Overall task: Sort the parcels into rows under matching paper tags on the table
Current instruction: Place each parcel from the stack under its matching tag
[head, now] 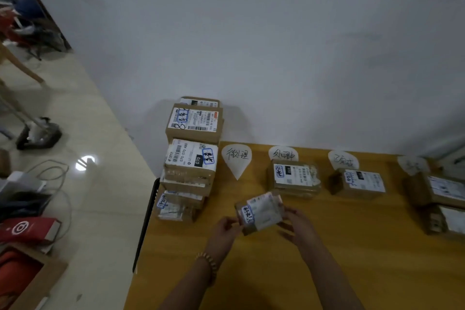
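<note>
Both hands hold 1 small parcel between them just above the bench, near side of the left tag. Left hand pinches its near-left corner, fingers curled; right hand grips the right edge, fingers wrapped on it. Parcel is tilted, white label up with blue-outlined writing. 4 paper tags lie along the far edge: tag 1 with no parcel under it, tag 2 with a taped parcel touching it, tag 3 with a brown box, and tag 4, blurred, with 2 boxes in a row toward the near side. Unsorted stack sits at the bench's far-left corner, several boxes high. Bead bracelet on the left wrist. Red box and cables on the floor, left.
</note>
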